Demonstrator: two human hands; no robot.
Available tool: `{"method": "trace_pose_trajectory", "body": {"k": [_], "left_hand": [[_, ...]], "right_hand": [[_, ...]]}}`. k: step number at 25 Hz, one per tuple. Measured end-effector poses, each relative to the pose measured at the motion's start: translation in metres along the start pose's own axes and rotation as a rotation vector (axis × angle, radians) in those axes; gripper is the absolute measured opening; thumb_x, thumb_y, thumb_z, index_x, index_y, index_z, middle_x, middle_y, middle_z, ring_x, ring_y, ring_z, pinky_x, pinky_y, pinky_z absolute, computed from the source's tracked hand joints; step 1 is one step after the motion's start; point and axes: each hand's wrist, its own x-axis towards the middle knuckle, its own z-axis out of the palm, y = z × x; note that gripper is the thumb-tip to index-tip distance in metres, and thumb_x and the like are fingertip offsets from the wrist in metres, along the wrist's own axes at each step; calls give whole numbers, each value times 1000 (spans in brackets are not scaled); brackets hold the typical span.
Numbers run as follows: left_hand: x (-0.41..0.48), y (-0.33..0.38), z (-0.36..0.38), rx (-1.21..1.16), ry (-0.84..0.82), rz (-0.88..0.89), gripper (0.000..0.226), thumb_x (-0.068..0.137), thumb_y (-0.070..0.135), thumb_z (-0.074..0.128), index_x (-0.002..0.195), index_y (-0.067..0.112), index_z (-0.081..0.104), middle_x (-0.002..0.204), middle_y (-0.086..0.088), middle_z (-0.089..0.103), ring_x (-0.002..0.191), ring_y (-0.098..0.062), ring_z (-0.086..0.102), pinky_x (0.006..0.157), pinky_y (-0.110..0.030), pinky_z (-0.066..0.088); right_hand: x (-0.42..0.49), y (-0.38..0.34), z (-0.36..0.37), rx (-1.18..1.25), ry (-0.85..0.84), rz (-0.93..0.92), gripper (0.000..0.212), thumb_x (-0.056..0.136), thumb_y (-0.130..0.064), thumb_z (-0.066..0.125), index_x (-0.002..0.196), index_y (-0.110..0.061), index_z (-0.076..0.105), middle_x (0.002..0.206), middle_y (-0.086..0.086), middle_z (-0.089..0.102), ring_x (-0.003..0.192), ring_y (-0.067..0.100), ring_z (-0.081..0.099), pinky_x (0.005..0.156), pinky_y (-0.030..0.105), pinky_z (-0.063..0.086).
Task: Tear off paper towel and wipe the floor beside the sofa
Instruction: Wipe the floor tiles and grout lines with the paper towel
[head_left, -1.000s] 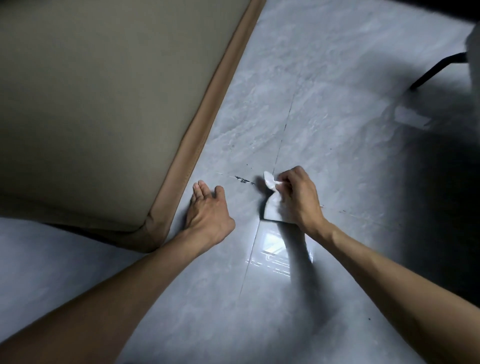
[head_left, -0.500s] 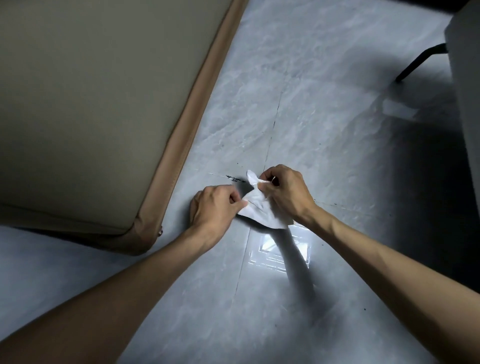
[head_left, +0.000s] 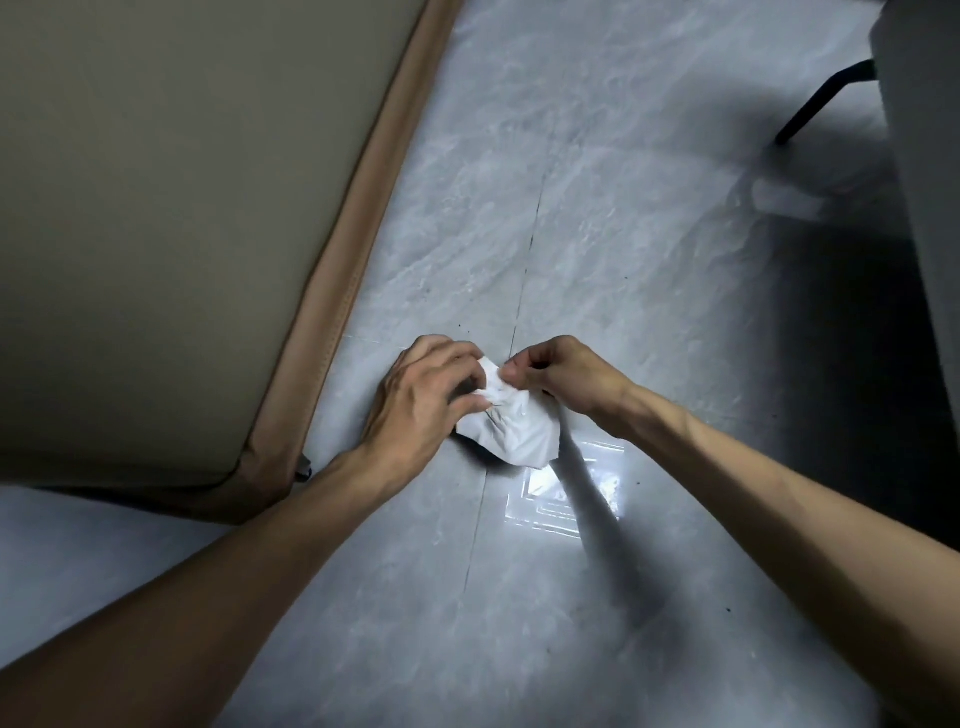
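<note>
A crumpled white paper towel (head_left: 514, 434) hangs just above the grey marble floor (head_left: 597, 249), held between both hands. My left hand (head_left: 421, 400) pinches its upper left part with thumb and fingers. My right hand (head_left: 558, 376) pinches its top edge from the right. The beige sofa (head_left: 171, 218) with a tan piped edge fills the upper left; its corner lies just left of my left wrist. Whether the towel's lower end touches the floor is unclear.
A tile joint (head_left: 524, 291) runs up the floor past the towel. A bright light reflection (head_left: 561, 504) shines on the tile below it. A black furniture leg (head_left: 821, 98) and a grey furniture side (head_left: 930, 218) stand at the right.
My left hand lifted off the floor by the sofa and took hold of the towel. Both hands have since gathered the towel into a tighter bunch.
</note>
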Motion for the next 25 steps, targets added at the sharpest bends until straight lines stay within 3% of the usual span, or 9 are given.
{"method": "trace_pose_trajectory", "body": {"k": [3,6,10,14,18,22,24,25], "left_hand": [[3,-1,-1,-104,25,-33,13,78,17,74,77,11,63,104,9,67,105,-8,49,89,-20,40],[2,5,-2,-258,-37,-102,14,80,13,72,77,13,59,99,7,70,97,-7,59,84,-23,46],[2,16,-2,-425,-87,-310,14,83,18,68,78,18,55,69,4,70,66,-6,59,64,-23,44],[13,24,-5,-548,-123,-437,11,83,16,69,85,18,59,59,14,67,60,1,59,63,-16,43],[14,39,-2,-586,-171,-436,18,74,10,77,87,16,65,70,8,73,60,1,63,60,-5,44],[13,43,4,-540,-159,-459,20,73,12,78,83,21,64,77,1,74,67,-7,64,61,-9,45],[8,43,12,-357,-198,-424,19,76,18,75,90,22,64,87,3,72,78,-10,65,70,-12,48],[4,45,18,-242,-236,-374,21,78,23,73,96,22,63,94,4,71,87,-12,65,78,-18,50]], "right_hand": [[-13,5,-7,-5,-81,-53,26,82,-30,77,104,-19,69,102,-1,72,90,6,66,80,21,53],[-26,11,-5,-361,22,-222,49,68,-34,86,111,-27,63,113,-7,63,103,6,59,88,20,48],[-33,11,-6,-624,145,-388,28,78,-35,77,93,-13,68,89,-3,66,80,14,60,68,26,47],[-38,7,-17,-621,149,-298,20,84,-31,73,86,-12,68,75,-11,59,69,11,53,56,13,37],[-50,2,-22,-689,165,-381,29,78,-23,75,104,-16,67,93,-10,64,82,6,58,70,14,43],[-60,2,-13,-736,121,-342,9,76,-16,66,78,-20,59,63,-8,55,60,13,51,50,16,36],[-68,17,-19,-810,177,-285,16,75,-12,63,69,-16,48,59,-4,46,59,23,43,51,28,34],[-77,29,-29,-819,283,-241,15,75,-9,62,70,-13,48,64,-1,47,62,26,45,54,34,36]]}}
